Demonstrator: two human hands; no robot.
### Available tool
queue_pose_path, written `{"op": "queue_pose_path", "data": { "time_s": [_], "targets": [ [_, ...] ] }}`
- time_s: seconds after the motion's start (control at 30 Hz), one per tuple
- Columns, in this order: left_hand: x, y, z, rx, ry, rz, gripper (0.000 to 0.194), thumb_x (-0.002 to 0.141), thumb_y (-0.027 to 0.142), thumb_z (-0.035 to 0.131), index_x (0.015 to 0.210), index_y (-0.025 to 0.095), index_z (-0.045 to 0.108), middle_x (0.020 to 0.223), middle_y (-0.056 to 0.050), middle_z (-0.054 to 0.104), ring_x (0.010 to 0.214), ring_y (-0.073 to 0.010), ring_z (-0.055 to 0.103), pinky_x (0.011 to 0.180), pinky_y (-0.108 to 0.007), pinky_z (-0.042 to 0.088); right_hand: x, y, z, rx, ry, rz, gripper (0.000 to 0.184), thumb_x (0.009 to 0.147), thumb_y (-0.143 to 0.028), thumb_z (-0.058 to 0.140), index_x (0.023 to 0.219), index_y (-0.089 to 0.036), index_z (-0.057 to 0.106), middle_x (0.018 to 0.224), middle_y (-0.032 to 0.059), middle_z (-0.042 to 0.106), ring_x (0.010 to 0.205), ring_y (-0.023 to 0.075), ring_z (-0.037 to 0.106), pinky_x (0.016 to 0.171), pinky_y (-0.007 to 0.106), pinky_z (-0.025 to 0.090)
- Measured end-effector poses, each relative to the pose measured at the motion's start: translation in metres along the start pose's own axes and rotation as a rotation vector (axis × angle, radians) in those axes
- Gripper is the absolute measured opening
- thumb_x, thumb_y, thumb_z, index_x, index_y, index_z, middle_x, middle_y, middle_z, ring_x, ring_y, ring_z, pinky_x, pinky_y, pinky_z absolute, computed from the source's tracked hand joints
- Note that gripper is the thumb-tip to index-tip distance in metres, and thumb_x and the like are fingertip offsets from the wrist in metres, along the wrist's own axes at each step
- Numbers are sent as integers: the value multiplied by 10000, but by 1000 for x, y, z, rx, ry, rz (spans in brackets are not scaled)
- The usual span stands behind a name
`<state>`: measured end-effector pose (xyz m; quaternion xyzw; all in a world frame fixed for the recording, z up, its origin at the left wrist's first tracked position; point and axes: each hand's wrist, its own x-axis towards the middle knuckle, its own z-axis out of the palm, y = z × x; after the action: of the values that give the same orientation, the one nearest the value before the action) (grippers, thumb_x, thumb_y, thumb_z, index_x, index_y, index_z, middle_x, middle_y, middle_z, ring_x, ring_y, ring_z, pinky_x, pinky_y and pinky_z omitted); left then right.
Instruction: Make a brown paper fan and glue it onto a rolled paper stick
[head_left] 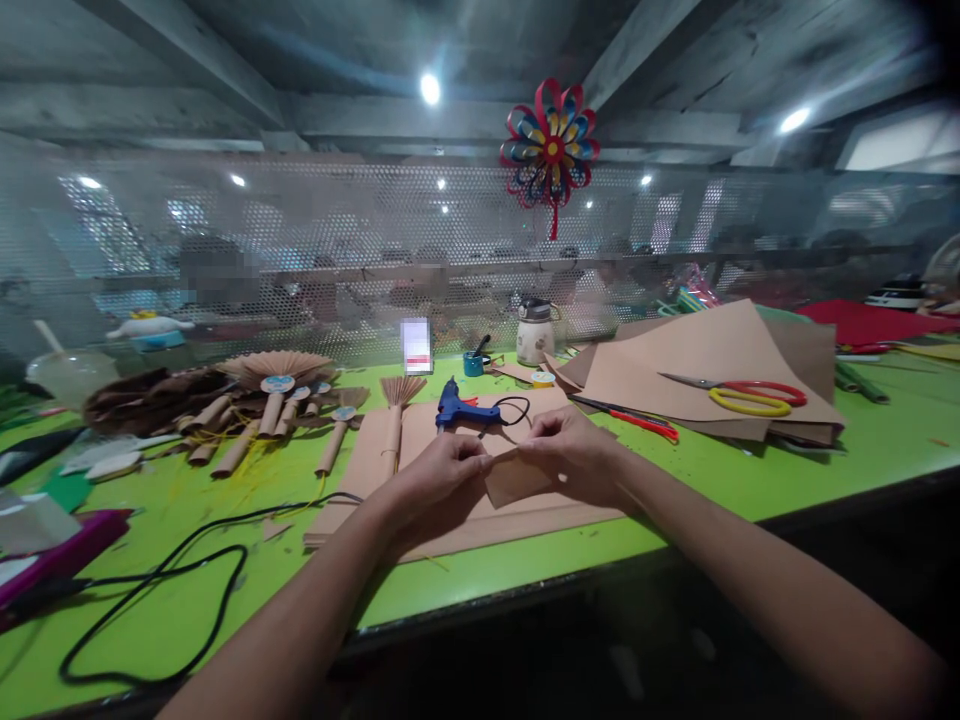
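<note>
Between my two hands is a small piece of brown kraft paper [519, 480]. My left hand [444, 468] pinches its left upper corner between thumb and fingers. On its upper right edge, my right hand [574, 447] grips the same piece. Beneath lies a stack of larger brown paper sheets [450, 535]. Just beyond my hands a blue glue gun [466, 408] rests on the stack, its black cord looping right. A pleated paper fan with a rolled paper handle [394, 430] lies to the left of the glue gun.
Several finished paper fans [276, 395] lie at the left on the green table [292, 600], near a black cable [244, 575]. Red-and-yellow-handled scissors [757, 395] rest on brown sheets [675, 350] at right; red-handled scissors [649, 425] lie closer. A bottle [535, 335] stands behind.
</note>
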<state>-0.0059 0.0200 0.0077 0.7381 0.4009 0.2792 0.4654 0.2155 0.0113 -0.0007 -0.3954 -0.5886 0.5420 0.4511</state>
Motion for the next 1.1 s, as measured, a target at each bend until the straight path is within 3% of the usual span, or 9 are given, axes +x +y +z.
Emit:
{"op": "queue_pose_path", "data": {
  "time_s": [0.27, 0.43, 0.7, 1.1],
  "targets": [
    [-6, 7, 5, -298, -18, 5, 292, 761, 395, 648, 660, 144, 539, 568, 15, 478, 526, -84, 416, 527, -233, 336, 8, -1, -19, 36, -31, -1, 324, 673, -421, 777, 723, -147, 612, 621, -9, 523, 557, 107, 470, 533, 240, 355],
    [-6, 10, 1, -174, -15, 2, 301, 763, 411, 643, 648, 155, 532, 563, 25, 463, 523, -81, 409, 513, -226, 332, 11, 3, -20, 21, 9, -46, 341, 653, -430, 790, 696, -144, 609, 605, -17, 506, 553, 101, 451, 541, 240, 358],
    [5, 5, 4, 48, 88, 79, 247, 718, 362, 677, 789, 126, 665, 768, -64, 636, 689, -150, 543, 616, -266, 422, -1, -5, -3, 27, 54, -39, 334, 670, -425, 773, 746, -144, 609, 627, -9, 520, 567, 106, 456, 531, 241, 349],
    [1, 3, 7, -164, 82, 59, 213, 730, 320, 682, 736, 116, 620, 650, -9, 551, 578, -101, 464, 552, -231, 339, -9, -15, 3, 64, 16, 33, 328, 694, -428, 756, 751, -169, 562, 648, -8, 509, 653, 143, 495, 563, 255, 377]
  ]
}}
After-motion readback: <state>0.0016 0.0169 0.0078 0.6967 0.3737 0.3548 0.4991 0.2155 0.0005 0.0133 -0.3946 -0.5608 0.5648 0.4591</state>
